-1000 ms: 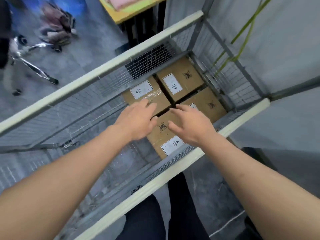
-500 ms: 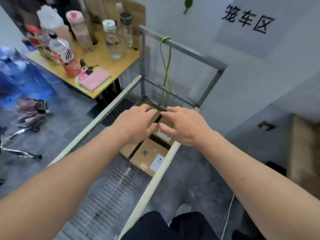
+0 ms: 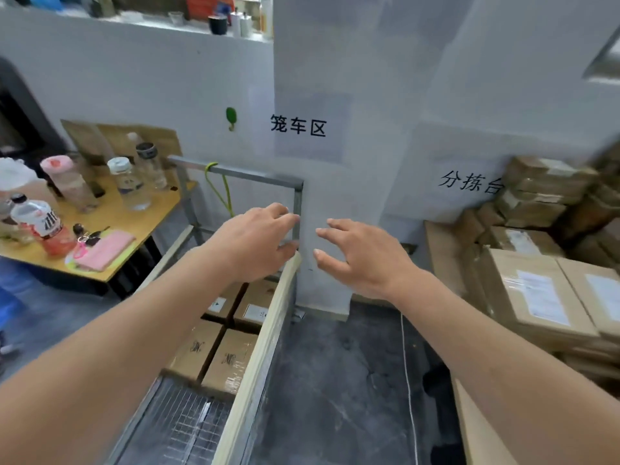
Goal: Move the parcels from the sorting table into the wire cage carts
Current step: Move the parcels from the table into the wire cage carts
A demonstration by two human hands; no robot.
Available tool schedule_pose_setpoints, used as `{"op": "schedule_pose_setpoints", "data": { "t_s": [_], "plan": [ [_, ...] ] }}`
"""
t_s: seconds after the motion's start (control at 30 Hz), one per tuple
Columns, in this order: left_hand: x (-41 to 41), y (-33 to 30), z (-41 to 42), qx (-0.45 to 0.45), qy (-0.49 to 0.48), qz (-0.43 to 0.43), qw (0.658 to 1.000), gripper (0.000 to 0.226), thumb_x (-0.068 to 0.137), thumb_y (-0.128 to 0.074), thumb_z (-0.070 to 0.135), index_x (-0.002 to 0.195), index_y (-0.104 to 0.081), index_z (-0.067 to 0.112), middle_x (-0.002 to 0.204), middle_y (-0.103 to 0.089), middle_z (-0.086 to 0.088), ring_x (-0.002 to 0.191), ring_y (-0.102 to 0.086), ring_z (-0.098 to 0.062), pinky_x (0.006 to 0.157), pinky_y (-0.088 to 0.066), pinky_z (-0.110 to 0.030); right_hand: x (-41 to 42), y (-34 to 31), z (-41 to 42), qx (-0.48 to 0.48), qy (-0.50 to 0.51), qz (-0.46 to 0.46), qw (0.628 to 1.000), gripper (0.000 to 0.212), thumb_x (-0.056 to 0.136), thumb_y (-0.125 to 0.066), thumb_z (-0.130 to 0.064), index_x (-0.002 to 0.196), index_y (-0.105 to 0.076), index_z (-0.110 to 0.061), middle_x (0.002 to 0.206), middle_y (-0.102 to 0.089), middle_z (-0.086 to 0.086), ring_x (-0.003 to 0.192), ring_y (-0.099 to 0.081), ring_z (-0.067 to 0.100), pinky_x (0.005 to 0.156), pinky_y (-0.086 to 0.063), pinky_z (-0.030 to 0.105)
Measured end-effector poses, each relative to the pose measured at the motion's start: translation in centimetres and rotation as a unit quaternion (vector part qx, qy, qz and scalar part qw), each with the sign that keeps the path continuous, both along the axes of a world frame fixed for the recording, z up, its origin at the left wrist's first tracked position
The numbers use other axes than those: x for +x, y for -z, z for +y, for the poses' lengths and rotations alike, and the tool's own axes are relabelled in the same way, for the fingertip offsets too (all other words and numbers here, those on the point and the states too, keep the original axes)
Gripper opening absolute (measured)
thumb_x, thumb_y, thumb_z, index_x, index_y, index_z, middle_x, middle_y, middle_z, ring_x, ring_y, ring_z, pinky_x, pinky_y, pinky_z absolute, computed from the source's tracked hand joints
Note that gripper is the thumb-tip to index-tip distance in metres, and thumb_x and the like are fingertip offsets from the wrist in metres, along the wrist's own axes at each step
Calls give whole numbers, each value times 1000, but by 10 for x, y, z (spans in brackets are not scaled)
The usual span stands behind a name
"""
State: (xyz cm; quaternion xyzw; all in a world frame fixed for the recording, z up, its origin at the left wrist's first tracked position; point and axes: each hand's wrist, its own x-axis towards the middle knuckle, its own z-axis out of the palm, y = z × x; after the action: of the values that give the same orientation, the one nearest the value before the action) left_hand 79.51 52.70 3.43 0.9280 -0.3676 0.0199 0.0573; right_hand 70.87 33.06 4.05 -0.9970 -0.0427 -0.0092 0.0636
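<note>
The wire cage cart [image 3: 265, 333] stands below me at centre left, its pale top rail running toward the wall. Several brown parcels [image 3: 228, 360] with white labels lie flat on its floor at the far end. More parcels [image 3: 533, 297] are stacked on the sorting table [image 3: 483, 431] at the right. My left hand [image 3: 258, 239] hovers above the cart's far corner, fingers spread and empty. My right hand [image 3: 365, 256] hangs in the air just right of the cart, fingers relaxed, holding nothing.
A yellow table [image 3: 134, 229] at the left carries bottles, keys and a pink pouch. A green cord [image 3: 221, 193] hangs from the cart's rear frame. Dark floor [image 3: 335, 380] lies between the cart and the sorting table. White walls with black signs stand behind.
My view has lifted from inside the cart toward the wall and swung right, bringing the sorting table stack into sight. Both hands rose out of the cart, empty.
</note>
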Motion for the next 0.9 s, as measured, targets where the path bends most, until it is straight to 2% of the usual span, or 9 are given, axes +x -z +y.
{"op": "schedule_pose_setpoints", "data": {
  "t_s": [0.27,0.43,0.6,0.67,0.77,0.9],
  "plan": [
    [-80,-45,-86,-32,94,-21,995,56,104,-41,51,154,-39,25,151,-44,3,132,-51,-24,101,-50,-44,-114,-46,-68,-26,85,-43,995,60,101,-44,-60,152,-50,-28,159,-45,-3,143,-44,20,114,-38,38],
    [-124,-68,-129,-38,165,-32,985,54,105,-41,49,153,-40,24,149,-45,2,129,-53,-25,102,-49,-45,-180,-67,-95,-14,156,-61,986,61,101,-46,-58,153,-49,-26,160,-43,-2,143,-44,22,116,-38,44],
    [-164,-81,-166,-58,248,-40,966,54,106,-44,44,156,-40,23,149,-46,3,130,-51,-23,104,-40,-33,-246,-81,-106,-14,240,-74,968,58,101,-48,-57,151,-49,-29,160,-43,-2,142,-46,23,114,-41,43],
    [-178,-82,-178,-67,291,-33,954,55,105,-46,44,155,-40,22,148,-47,2,130,-52,-24,108,-43,-37,-272,-84,-105,-12,276,-83,958,57,101,-47,-60,151,-48,-32,159,-44,-5,140,-47,22,111,-42,42],
    [-203,-84,-193,-69,341,-32,937,54,104,-47,46,153,-42,25,147,-47,3,128,-54,-23,101,-51,-47,-312,-84,-100,-11,335,-81,939,58,101,-48,-61,153,-46,-35,159,-43,-8,142,-45,20,110,-42,42],
    [-244,-84,-206,-76,397,-42,914,55,104,-48,48,154,-39,28,149,-45,5,129,-52,-20,99,-52,-42,-361,-79,-90,-14,392,-75,917,58,101,-45,-62,153,-45,-36,159,-42,-10,140,-47,18,110,-46,42]
  ]
}}
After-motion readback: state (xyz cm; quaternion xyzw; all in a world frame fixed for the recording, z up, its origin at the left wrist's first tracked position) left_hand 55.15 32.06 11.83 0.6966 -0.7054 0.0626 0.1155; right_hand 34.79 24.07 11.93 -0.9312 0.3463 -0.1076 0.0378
